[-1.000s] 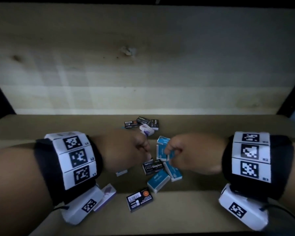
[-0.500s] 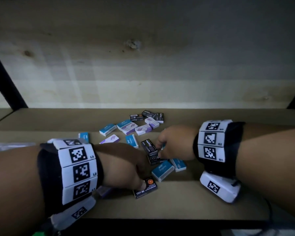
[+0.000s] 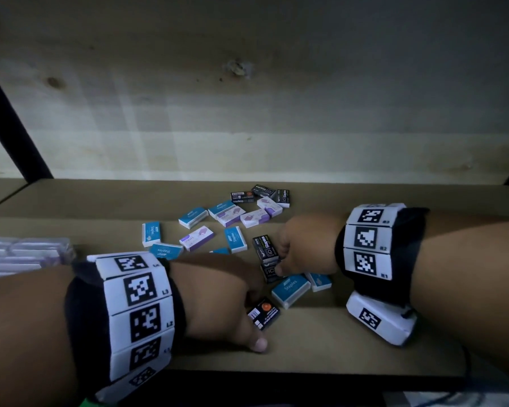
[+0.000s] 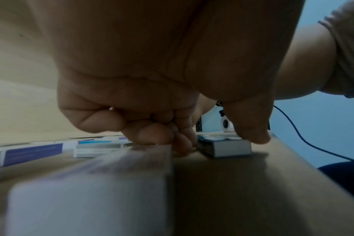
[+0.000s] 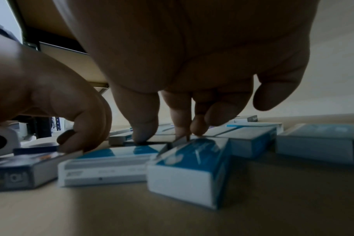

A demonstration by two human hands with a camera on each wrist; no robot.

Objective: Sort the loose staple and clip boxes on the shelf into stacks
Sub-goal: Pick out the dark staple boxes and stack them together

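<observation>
Small staple boxes lie scattered on the brown shelf point(image 3: 335, 342): blue ones, white-and-purple ones and black ones. My left hand point(image 3: 232, 304) is at the front, its curled fingers and thumb pinching a black box with an orange dot point(image 3: 263, 314) that lies flat; the left wrist view shows this box point(image 4: 224, 148) between the fingers and the thumb point(image 4: 253, 137). My right hand point(image 3: 301, 245) reaches in from the right and pinches a black Staples box point(image 3: 269, 271), beside another black one point(image 3: 264, 245). Its thumb point(image 5: 144, 132) presses on the dark top.
Two blue boxes point(image 3: 290, 289) lie under my right wrist. More blue and purple boxes point(image 3: 196, 237) are spread mid-shelf, with black ones point(image 3: 260, 193) at the back. A clear wrapped pack point(image 3: 21, 254) sits at the left. Black uprights point(image 3: 9, 124) flank the wooden back panel.
My right hand left the blue box it held upright and moved to the black Staples boxes. My left hand dropped toward the front edge onto the orange-dot box.
</observation>
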